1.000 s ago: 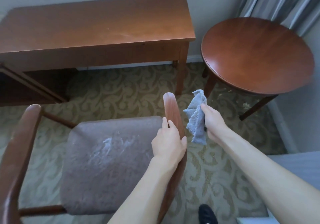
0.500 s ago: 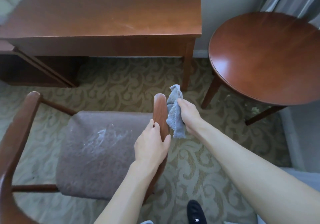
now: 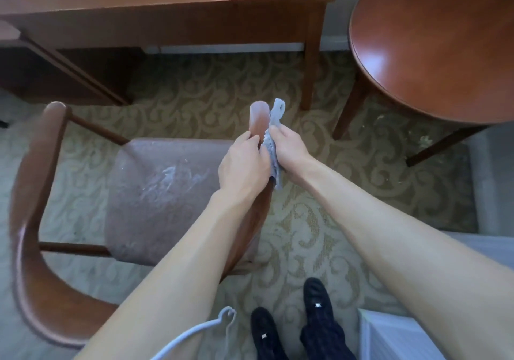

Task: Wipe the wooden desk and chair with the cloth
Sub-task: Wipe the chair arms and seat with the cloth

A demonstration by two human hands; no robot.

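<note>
Head view: your right hand [image 3: 289, 148] presses the grey cloth [image 3: 274, 148] against the chair's right armrest [image 3: 260, 118] — left hand [image 3: 244, 165] grips it opposite — running lengthwise away from you.

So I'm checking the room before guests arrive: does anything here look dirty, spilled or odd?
Yes. The chair's mauve padded seat carries a whitish smear near its middle, and pale crumbs litter the patterned carpet beneath the round wooden side table.

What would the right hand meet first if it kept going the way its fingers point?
The right hand, gripping the cloth, points left: likely the chair's armrest, with the cloth pressed between.
</note>
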